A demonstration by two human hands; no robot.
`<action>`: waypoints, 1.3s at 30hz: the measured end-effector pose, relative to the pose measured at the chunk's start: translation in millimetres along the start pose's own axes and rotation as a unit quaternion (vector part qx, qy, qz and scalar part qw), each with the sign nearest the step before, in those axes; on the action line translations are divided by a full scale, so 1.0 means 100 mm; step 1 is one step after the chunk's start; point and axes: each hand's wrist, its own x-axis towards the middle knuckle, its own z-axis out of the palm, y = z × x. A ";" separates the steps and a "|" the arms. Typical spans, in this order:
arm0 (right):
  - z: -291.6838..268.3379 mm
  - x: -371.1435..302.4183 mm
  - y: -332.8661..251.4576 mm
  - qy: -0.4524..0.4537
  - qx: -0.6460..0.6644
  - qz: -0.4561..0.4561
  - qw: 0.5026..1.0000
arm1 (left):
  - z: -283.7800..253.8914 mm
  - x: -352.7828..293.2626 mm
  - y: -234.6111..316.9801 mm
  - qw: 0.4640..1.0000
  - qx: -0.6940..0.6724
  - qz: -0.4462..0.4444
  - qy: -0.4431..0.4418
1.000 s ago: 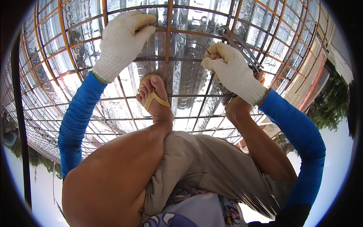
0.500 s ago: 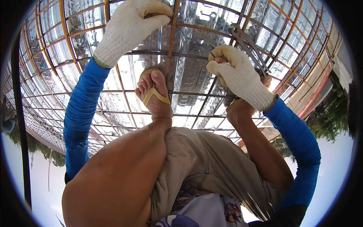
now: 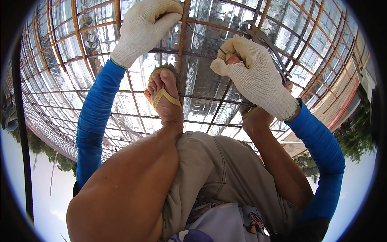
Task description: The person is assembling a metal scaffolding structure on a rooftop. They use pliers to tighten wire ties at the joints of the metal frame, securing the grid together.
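Observation:
My left hand (image 3: 147, 30), in a white knit glove, is closed with thumb and fingertips pressed together beside an upright rusty rebar (image 3: 184, 30). Whatever it pinches is hidden. My right hand (image 3: 254, 70), gloved alike with bare skin showing at a fingertip, is closed in a pinch on a thin dark wire, of which only a short bit shows at the fingertips. Just beyond the right hand, a pair of metal pincers (image 3: 264, 38) lies on the rebar mesh, jaws away from me and handles toward me.
Crossing rebars (image 3: 201, 97) form a wide grid over shiny, rippled metal sheeting (image 3: 205, 76). My left foot (image 3: 165, 90) in a yellow flip-flop stands on it; my right foot is partly hidden behind my right hand. A dark upright pole (image 3: 23, 141) stands at far left, trees (image 3: 352, 135) at right.
My right hand has shifted slightly left, still pinched. My left forearm has swung a little right, while the left fingertips stay by the same rebar. The pincers stay in place on the mesh.

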 end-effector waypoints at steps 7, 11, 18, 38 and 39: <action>0.07 -0.01 0.18 0.052 -0.055 -0.008 0.997 | 0.15 -0.04 0.09 0.997 0.063 -0.022 0.026; 0.08 0.03 0.25 0.055 -0.124 0.005 0.991 | 0.21 -0.04 0.11 0.995 0.072 -0.004 0.062; 0.21 -0.02 0.17 0.056 -0.033 -0.025 0.998 | 0.21 -0.11 0.12 0.993 0.090 0.010 0.081; 0.19 0.15 -0.36 0.040 0.144 -0.017 0.989 | 0.27 -0.31 0.12 0.982 0.066 0.110 0.139; 0.22 0.14 -0.39 0.038 0.150 -0.001 0.988 | 0.27 -0.31 0.12 0.982 0.068 0.112 0.137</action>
